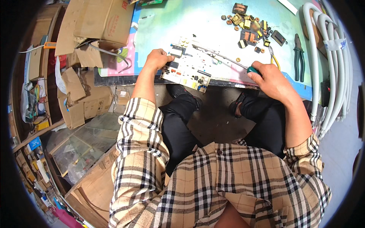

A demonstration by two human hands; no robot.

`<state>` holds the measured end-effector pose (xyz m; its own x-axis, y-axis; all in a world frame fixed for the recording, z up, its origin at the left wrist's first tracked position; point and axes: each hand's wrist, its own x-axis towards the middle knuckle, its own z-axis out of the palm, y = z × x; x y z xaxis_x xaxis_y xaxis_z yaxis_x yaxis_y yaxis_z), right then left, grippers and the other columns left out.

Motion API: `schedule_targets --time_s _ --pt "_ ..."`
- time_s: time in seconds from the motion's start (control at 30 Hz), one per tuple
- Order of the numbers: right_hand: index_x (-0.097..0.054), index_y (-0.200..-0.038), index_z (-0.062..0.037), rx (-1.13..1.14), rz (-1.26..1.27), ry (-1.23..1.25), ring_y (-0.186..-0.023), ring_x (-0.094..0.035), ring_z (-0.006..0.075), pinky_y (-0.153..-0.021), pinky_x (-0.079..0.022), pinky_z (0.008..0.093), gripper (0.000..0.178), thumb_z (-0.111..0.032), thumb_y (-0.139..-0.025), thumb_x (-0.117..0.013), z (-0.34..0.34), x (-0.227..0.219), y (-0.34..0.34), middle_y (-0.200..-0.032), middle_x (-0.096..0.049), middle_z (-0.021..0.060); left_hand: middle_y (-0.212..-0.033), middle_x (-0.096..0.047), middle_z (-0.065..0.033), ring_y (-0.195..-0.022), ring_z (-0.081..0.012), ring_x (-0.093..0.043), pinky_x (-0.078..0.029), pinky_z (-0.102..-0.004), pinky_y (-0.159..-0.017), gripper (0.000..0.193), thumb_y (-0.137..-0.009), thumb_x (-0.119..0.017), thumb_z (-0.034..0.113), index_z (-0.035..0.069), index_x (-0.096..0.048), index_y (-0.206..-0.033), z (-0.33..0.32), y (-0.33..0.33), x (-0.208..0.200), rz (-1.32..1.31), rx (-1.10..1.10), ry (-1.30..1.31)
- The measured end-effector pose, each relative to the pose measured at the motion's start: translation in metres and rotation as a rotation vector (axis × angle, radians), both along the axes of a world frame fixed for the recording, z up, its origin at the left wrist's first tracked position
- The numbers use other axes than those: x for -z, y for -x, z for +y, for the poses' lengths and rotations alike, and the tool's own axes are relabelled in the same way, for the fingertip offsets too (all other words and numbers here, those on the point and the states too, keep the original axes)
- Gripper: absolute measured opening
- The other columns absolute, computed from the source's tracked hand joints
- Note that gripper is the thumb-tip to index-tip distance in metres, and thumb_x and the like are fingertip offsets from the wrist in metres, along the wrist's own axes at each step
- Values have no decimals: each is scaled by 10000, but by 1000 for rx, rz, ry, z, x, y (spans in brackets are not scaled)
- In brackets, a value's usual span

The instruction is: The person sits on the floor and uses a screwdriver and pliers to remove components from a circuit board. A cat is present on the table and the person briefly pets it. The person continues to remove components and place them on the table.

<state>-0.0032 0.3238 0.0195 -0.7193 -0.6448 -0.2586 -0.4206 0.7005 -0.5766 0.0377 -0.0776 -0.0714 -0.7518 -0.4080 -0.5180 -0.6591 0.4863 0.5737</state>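
My left hand [158,60] grips the left edge of a pale circuit board [182,79], with thumb and fingers closed on it. The board lies tilted at the near edge of the table, partly overhanging it, and carries black, red and yellow components. In my right hand [273,79] is a screwdriver [252,70] with a green handle, my fingers wrapped round it. Its long metal shaft points left, and the tip is over or just beside the board's far right part; I cannot tell whether they touch. Small loose bits lie around the shaft.
Toward the back right lies a pile of removed coils and transformers [249,36]. Dark-handled pliers [299,57] and yellow-handled cutters [274,59] rest on the table [163,26]. A grey corrugated hose [310,57] is coiled at the right; a cardboard box [100,22] stands at the left.
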Motion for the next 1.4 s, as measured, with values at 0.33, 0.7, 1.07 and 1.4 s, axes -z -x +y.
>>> schedule_targets --time_s 0.33,0.7,1.07,1.4 --pt "-610 -982 32 5 -28 -37 -850 -632 462 -787 -484 504 325 -288 -946 -565 -4 5 0 -834 -649 287 -727 -669 -111 -585 -169 -601 -490 -319 -534 313 -711 -848 204 -15 -651 -817 -5 3 3 -16 13 48" --pt "-619 -976 33 19 -56 -47 -858 -630 465 -789 -486 501 332 -294 -945 -568 -3 -2 1 -841 -647 293 -680 -597 -40 -555 -137 -538 -445 -294 -481 234 -795 -799 184 14 -643 -834 -1 1 1 -19 17 19" --pt "-619 -983 37 14 -41 -54 -860 -628 467 -794 -486 501 338 -294 -946 -566 -3 -2 0 -841 -645 296 -712 -666 -113 -577 -175 -608 -503 -324 -541 328 -707 -854 205 -25 -652 -825 -10 3 12 -13 -2 24" --pt "-575 -1012 33 166 143 -117 -883 -652 424 -791 -509 505 320 -279 -940 -565 -14 25 0 -933 -658 263 -875 -723 -203 -860 -342 -708 -547 -416 -810 436 -709 -721 433 18 -758 -836 17 15 -13 -64 262 588"
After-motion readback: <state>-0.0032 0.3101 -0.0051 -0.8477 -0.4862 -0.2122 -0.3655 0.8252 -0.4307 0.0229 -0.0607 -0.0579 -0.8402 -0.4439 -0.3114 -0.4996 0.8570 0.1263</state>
